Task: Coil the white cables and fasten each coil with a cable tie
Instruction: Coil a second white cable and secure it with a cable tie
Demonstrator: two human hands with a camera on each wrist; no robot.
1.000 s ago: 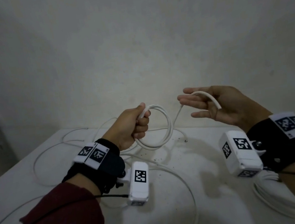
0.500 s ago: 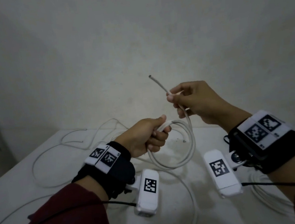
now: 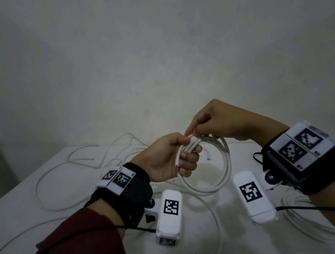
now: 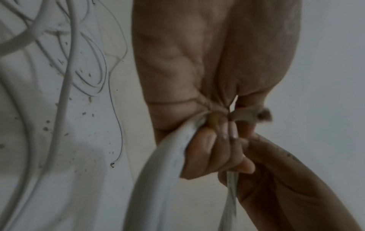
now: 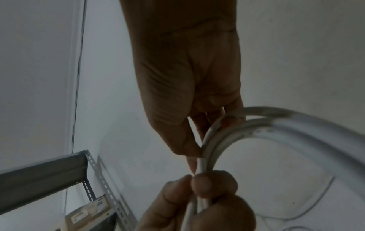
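A white cable coil (image 3: 223,172) of a few loops hangs above the table (image 3: 26,218). My left hand (image 3: 175,159) grips the bunched loops at the coil's left side, fingers curled round them. My right hand (image 3: 197,132) pinches the cable at the top of the coil, right beside my left thumb. In the left wrist view the coil (image 4: 158,179) runs down from the curled fingers (image 4: 203,150). In the right wrist view the coil (image 5: 276,129) arcs to the right from my right fingers (image 5: 189,150). No cable tie is visible.
Loose white cables (image 3: 67,177) sprawl over the white table at the back left, and one (image 3: 216,226) trails under the coil. A second bundle of white cable (image 3: 300,222) lies under my right forearm. A metal shelf frame (image 5: 59,168) stands off to the left.
My right hand has come down with the free cable end and laid it onto the coil beside my left hand. The end that stood up in the air is now down at the coil.
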